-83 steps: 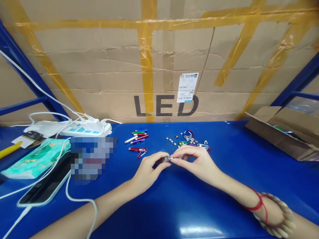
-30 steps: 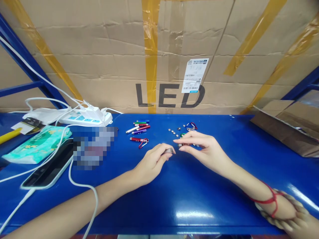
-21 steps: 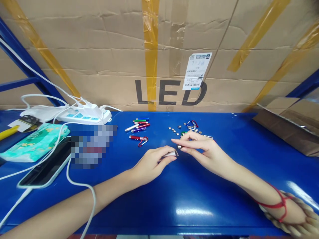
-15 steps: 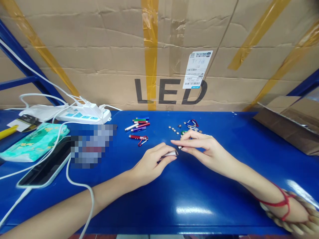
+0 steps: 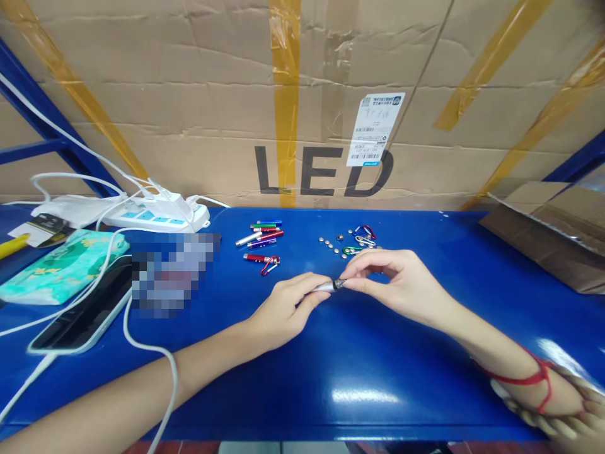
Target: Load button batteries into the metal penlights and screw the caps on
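My left hand is closed around a slim silver penlight tube, its end sticking out past the thumb and fingertips. My right hand pinches a small metal end cap between thumb and fingers, at the tube's open end. Whether the cap is threaded in, I cannot tell. Beyond my right hand lie several button cells and carabiner clips, among them a green clip. Past my left hand is a red penlight with a red clip, and behind it a pile of coloured penlights.
On the left of the blue table are a power strip, a phone, a green tissue pack and white cables, one crossing my left forearm. A large cardboard box stands behind; an open carton sits right.
My right hand has brought the end cap leftward to the end of the silver tube; before, there was a gap. Its fingers have drawn closer together. The left hand has barely moved.
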`<state>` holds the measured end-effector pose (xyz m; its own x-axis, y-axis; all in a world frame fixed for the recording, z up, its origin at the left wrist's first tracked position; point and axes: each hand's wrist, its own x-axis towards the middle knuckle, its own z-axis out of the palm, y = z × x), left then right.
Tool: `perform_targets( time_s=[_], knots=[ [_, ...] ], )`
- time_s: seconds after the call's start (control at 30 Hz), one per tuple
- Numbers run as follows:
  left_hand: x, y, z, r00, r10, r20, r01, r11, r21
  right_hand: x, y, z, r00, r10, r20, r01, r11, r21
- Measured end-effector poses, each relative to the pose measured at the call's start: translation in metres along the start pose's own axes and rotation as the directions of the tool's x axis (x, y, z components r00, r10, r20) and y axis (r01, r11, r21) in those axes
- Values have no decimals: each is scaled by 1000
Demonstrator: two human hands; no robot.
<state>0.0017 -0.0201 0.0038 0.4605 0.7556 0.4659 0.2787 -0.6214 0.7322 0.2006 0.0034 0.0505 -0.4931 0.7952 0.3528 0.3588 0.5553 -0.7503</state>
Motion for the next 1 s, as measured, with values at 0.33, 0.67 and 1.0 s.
perform_targets(
  time_s=[0.33,0.67,1.0],
  knots=[
    [-2,-2,2,1000,4,20,-4,1000,0,1,-4,2,991,114,70,-116,993,30],
    [-5,0,-1,998,-26,63,26,1000,-7,0,-2,6,994,105,30,-106,994,20],
    [-7,-1,1,982,-33,187,17,996,87,0,1,5,979,123,164,-128,992,18]
  ],
)
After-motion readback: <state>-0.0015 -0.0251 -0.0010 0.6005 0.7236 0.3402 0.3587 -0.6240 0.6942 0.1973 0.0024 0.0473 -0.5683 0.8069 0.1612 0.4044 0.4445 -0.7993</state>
